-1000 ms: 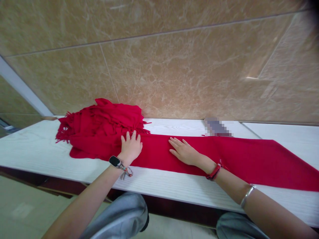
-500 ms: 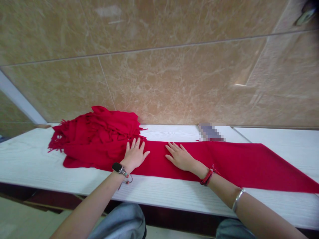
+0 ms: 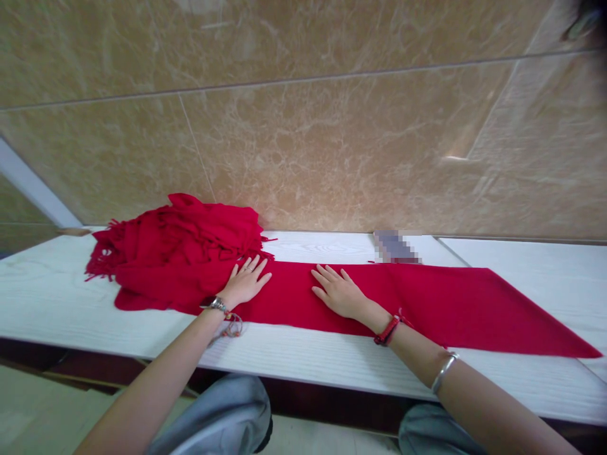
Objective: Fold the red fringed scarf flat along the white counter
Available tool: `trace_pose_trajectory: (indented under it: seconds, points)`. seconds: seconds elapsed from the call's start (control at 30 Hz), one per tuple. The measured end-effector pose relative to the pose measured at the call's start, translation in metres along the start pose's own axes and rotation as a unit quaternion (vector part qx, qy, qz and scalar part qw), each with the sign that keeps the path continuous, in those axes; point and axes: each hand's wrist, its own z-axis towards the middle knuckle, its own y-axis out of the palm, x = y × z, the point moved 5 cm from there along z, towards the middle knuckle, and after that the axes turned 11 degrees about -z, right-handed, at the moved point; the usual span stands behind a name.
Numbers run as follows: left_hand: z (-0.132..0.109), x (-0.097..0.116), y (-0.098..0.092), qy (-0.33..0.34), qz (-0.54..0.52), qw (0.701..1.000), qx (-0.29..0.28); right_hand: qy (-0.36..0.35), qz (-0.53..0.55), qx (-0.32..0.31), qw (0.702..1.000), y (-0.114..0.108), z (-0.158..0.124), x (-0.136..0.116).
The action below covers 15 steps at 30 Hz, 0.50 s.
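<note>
A red scarf [image 3: 441, 309] lies stretched along the white table, smooth and flat, its right end tapering to a point. On its left part, beside a crumpled heap of red fringed cloth [image 3: 190, 234], my left hand [image 3: 245, 281] rests palm down with fingers spread. My right hand [image 3: 341, 294] is pressed flat on the middle of the strip, fingers stretched out. Neither hand grips the fabric. Whether heap and strip are one piece, I cannot tell.
A blurred grey object [image 3: 396, 246] lies behind the scarf, close to the tiled wall [image 3: 332, 151]. The white table [image 3: 303, 354] has its front edge just before my knees. A dark fixture [image 3: 583, 22] shows at the upper right.
My left hand has slid slightly to the left over the cloth. My right hand stays nearly in place, and the whole view has shifted a little.
</note>
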Motion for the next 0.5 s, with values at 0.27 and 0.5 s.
trace_pose_trajectory:
  seconds: [0.27, 0.5]
  points:
    - [-0.008, 0.011, -0.014, 0.031, 0.087, 0.988, 0.12, 0.014, 0.008, 0.017, 1.0, -0.004, 0.0, -0.003]
    - [0.005, 0.053, -0.012, 0.198, -0.027, 0.98, 0.02, -0.085, -0.006, 0.099, 0.991, -0.044, -0.03, -0.052]
